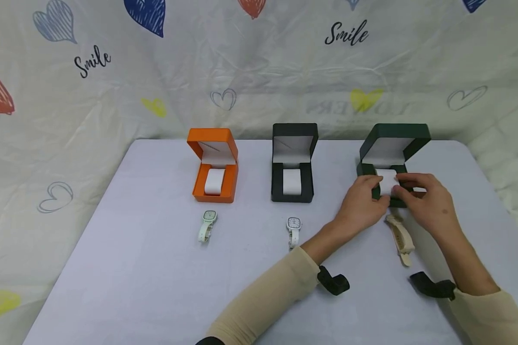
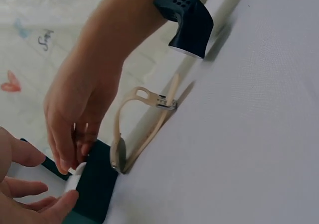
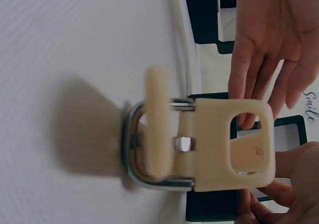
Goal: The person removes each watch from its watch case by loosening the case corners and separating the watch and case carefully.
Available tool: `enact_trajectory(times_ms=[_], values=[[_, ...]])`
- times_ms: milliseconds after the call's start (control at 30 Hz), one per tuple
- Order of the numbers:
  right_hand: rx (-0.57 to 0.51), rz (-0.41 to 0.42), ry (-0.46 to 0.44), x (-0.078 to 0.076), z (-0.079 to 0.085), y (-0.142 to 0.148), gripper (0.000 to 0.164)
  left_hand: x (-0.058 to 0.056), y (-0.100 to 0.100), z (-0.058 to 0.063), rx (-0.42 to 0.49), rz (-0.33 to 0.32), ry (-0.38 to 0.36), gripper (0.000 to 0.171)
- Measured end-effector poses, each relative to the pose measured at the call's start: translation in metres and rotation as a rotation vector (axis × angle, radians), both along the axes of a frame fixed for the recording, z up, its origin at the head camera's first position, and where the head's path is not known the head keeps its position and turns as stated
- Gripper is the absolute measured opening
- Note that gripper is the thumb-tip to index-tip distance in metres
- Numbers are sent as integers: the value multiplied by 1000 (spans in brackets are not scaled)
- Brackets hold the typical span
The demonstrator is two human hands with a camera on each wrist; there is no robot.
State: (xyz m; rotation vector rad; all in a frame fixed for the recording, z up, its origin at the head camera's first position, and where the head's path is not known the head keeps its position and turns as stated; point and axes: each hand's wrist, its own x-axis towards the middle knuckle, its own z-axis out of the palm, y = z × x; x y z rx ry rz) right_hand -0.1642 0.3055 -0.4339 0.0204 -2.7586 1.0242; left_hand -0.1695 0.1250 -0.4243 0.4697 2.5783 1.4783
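Observation:
Both hands are at the open dark green watch box (image 1: 395, 132), at the right in the head view. My right hand (image 1: 431, 203) pinches the right edge of its white watch cushion (image 1: 387, 183) between thumb and fingers. My left hand (image 1: 359, 206) touches the cushion's left side with mostly straight fingers; in the left wrist view its thumb (image 2: 65, 204) lies close to the cushion. A beige wristwatch (image 1: 401, 239) with a buckled strap lies in front of the green box. That strap and its buckle (image 3: 209, 144) loom large in the right wrist view, partly hiding the box.
An orange watch box (image 1: 230, 187) and a black watch box (image 1: 308, 184) stand lid-up along the back, each with a white cushion. A pale green watch (image 1: 206, 226) and a white watch (image 1: 293, 230) lie before them. Behind the white table (image 1: 147, 278) hangs a printed cloth (image 1: 276, 62).

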Motion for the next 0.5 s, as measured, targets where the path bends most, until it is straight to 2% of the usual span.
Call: enact_trajectory(times_ms=[267,500], values=[[-1,-27,78,6,7,-5,34,13,-25,19,1,-18,63,46],[-7,-8,105,13,14,-16,37,23,-49,29,-134,-23,128,53]])
